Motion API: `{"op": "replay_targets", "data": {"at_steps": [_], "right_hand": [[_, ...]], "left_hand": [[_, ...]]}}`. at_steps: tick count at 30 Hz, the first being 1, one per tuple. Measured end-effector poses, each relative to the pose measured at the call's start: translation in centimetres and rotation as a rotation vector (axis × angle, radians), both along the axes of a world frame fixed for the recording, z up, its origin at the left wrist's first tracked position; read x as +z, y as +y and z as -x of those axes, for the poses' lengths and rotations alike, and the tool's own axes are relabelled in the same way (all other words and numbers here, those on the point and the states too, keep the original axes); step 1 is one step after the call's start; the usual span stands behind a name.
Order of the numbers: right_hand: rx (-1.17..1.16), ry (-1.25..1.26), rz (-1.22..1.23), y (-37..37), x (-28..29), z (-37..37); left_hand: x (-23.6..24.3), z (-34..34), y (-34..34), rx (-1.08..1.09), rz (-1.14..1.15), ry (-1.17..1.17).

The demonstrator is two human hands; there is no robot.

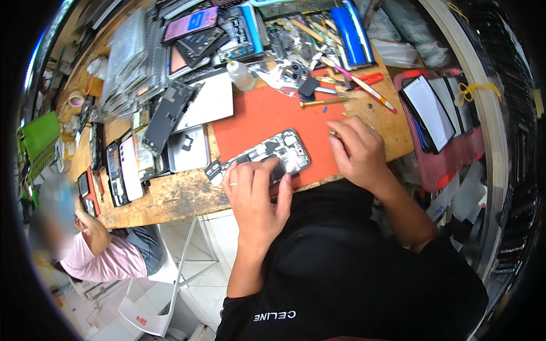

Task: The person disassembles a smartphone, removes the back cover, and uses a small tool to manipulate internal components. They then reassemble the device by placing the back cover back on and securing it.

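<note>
Pinching a small brass-coloured piece (334,134) between thumb and fingertips, the right hand (361,154) is hanging near the right side of the orange-red mat (256,108) in the head view. The opened phone (264,149) is lying on that mat, close to the wooden table (193,196)'s near edge; bare mat is separating it from the right hand. The left hand (253,199) is resting curved fingers on its exposed interior, thumb at the near edge; whether it is pinching cannot be told. Rounded corners are framing black and silvery internals.
</note>
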State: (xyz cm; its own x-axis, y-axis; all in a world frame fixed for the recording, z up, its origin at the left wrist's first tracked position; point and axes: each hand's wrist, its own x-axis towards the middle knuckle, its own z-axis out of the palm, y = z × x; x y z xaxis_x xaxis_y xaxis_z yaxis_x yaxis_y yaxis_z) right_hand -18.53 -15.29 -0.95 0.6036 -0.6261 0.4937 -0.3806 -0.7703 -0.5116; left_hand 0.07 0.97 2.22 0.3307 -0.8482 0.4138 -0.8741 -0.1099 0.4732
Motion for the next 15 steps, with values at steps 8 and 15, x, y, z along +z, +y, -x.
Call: {"op": "replay_targets", "data": {"at_steps": [8,15], "right_hand": [[0.051,0.023,0.234,-0.8,0.6,0.1],[-0.034,-0.01,0.118,-0.4,0.1,0.1]], "left_hand": [[1.4,-12.6,2.1,0.388,0.115,-0.113],[2.7,-21.6,2.7,0.314,-0.211,-0.082]]}}
